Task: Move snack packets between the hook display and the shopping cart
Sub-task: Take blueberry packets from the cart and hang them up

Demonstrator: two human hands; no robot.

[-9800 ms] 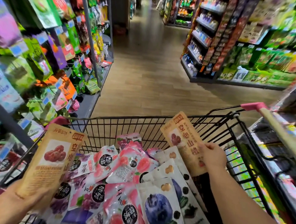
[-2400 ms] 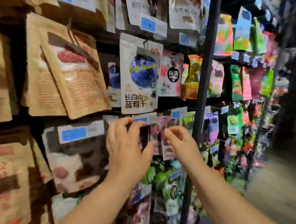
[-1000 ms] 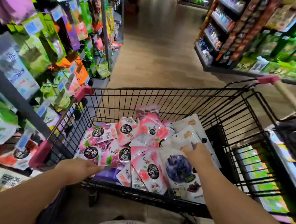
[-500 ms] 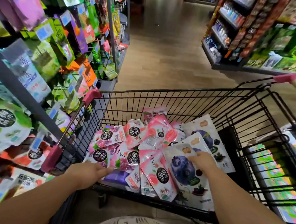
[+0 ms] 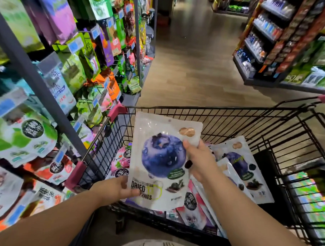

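A white dried-blueberry packet (image 5: 160, 159) is held upright above the black wire shopping cart (image 5: 223, 111). My right hand (image 5: 199, 162) grips its right edge, thumb on the front. My left hand (image 5: 118, 191) pinches its lower left corner. Two more blueberry packets (image 5: 246, 166) and several pink packets (image 5: 192, 206) lie in the cart. The hook display (image 5: 71, 68) hangs full of green, purple and orange packets at my left.
The cart's pink corner guards (image 5: 118, 110) sit close against the display's grey upright post (image 5: 36, 81). A wooden-floor aisle (image 5: 193, 68) runs ahead. Shelves of bottles and packets (image 5: 271, 43) stand at the right, and another rack (image 5: 306, 192) is just right of the cart.
My right hand has lifted the blueberry packet up out of the cart. My left hand came off the cart's rim and took its lower corner.
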